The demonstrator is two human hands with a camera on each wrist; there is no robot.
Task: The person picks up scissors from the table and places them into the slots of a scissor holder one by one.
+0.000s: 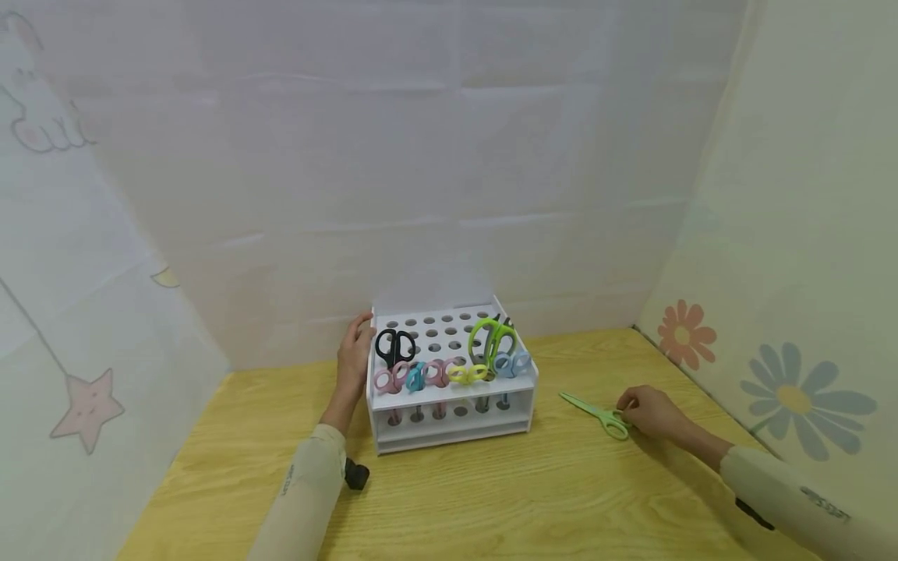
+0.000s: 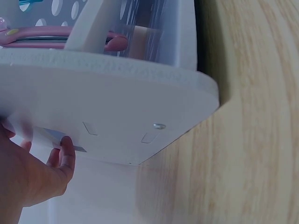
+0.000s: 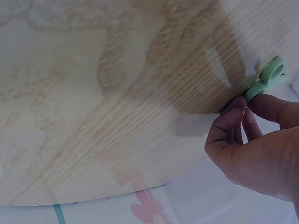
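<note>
A pair of light green scissors [image 1: 602, 415] lies at the right of the table, blades pointing to the far left. My right hand [image 1: 652, 413] pinches one of its handle loops between thumb and fingers; in the right wrist view the green handle [image 3: 268, 77] shows at the fingertips. My left hand [image 1: 355, 358] rests against the left side panel of a white rack [image 1: 449, 446], its fingers near the top back. In the left wrist view that hand [image 2: 35, 172] touches the panel [image 2: 117, 102] around a cut slot.
The rack has rows of round holes. Black-handled scissors [image 1: 395, 347], large lime green scissors [image 1: 491, 343] and several small pink, teal, yellow and light blue ones stand in it, handles up. White sheeting [image 1: 456, 156] walls the wooden table [image 1: 505, 506] at the back and sides.
</note>
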